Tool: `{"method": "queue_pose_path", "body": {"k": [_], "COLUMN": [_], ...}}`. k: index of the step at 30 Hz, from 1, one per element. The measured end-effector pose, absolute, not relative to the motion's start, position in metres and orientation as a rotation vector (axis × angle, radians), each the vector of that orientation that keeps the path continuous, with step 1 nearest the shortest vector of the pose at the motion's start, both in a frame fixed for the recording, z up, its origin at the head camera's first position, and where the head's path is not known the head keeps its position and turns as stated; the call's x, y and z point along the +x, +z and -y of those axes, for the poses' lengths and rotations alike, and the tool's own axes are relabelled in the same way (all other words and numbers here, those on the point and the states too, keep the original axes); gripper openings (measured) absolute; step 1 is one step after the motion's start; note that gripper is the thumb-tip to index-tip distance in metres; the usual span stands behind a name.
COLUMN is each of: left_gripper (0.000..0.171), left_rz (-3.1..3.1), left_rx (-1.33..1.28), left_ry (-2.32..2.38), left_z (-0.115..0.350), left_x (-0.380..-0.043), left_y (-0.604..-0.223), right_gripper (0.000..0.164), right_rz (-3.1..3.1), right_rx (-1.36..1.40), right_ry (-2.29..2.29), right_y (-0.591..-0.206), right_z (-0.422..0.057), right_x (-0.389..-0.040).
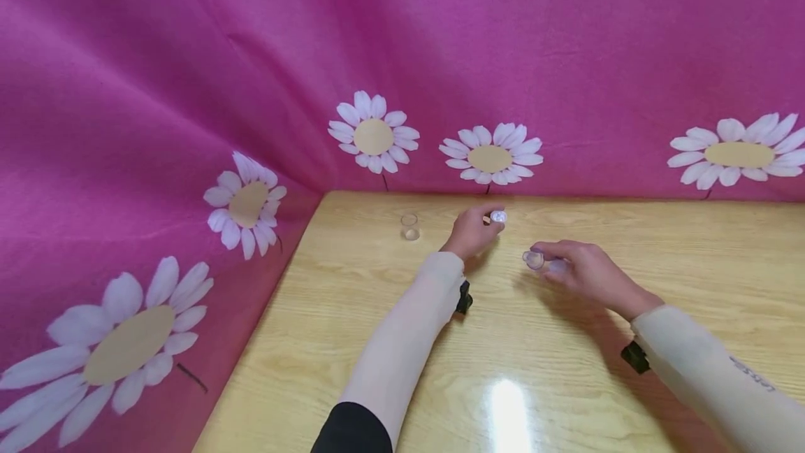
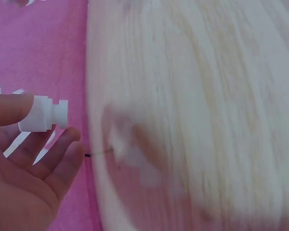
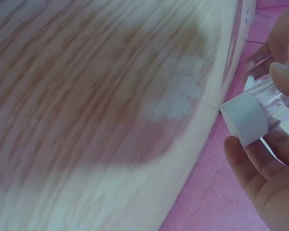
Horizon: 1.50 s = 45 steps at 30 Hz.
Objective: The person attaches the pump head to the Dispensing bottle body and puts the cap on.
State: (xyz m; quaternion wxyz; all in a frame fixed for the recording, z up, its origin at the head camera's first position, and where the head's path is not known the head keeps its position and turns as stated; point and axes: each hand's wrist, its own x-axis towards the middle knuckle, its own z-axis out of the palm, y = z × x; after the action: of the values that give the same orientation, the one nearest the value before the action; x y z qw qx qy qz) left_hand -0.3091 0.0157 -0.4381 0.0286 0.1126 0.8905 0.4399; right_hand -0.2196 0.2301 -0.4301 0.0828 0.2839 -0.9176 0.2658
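Both hands occupied, neither resting. Left hand point(image 1: 473, 231) pinched a small white piece point(image 2: 38, 114); right hand point(image 1: 588, 272) gripped a clear tube point(image 1: 533, 260) with a broad white end point(image 3: 244, 119). Both pieces looked to be held just above the wooden table point(image 1: 352, 313), with the shadows of the hands falling below them.

Relation to watch: white piece against clear tube. From the right hand, the white piece lay to the left and farther from the person; from the left hand, the tube lay to the right and nearer the person. The two were near but apart, with a clear gap between. Tube's long axis ran roughly sideways and somewhat tilted: round clear rim out on the side toward the left hand, white end back inside the right hand's grip. White piece showed a stepped, narrower neck in the left wrist view, standing out past the fingertips. In the head view its bright round face showed; could not tell whether its axis lined up with the tube's. My judgement: they were not in line.

Also noted: a clear cup point(image 1: 410, 228), upright to the left of the left hand, untouched. Left hand was the nearer of the two to it.
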Motion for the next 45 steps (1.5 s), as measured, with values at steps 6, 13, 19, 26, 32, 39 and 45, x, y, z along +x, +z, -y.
{"method": "queue_pose_path", "body": {"k": [6,13,19,26,32,39,45], "left_gripper": [0.038,0.039,0.037,0.039,0.039,0.040,0.036], "left_rz": [-2.715,-2.661,-2.649,-2.646,-2.649,-2.698,-2.697], "left_rx": [0.380,0.284,0.289,0.259,0.309,0.356,0.412], "left_ry": [1.475,1.544,1.574,1.557,1.561,1.534,1.568], "left_z": [-0.006,0.008,0.014,0.023,0.032,0.042,0.050], "left_x": [-0.304,-0.294,-0.292,-0.284,-0.280,-0.269,-0.254], "left_y": [-0.437,-0.436,-0.428,-0.428,-0.428,-0.420,-0.419], "right_gripper": [0.041,0.041,0.042,0.040,0.038,0.037,0.038], "right_rz": [2.729,2.728,2.697,2.742,2.772,2.774,2.817], "right_rx": [0.831,0.825,0.821,0.810,0.771,0.774,0.774], "right_ry": [0.784,0.789,0.778,0.819,0.812,0.806,0.878], "right_y": [-0.429,-0.429,-0.428,-0.426,-0.423,-0.423,-0.424], "right_z": [-0.233,-0.231,-0.229,-0.226,-0.224,-0.225,-0.222], "right_x": [-0.221,-0.224,-0.227,-0.229,-0.230,-0.233,-0.232]}}
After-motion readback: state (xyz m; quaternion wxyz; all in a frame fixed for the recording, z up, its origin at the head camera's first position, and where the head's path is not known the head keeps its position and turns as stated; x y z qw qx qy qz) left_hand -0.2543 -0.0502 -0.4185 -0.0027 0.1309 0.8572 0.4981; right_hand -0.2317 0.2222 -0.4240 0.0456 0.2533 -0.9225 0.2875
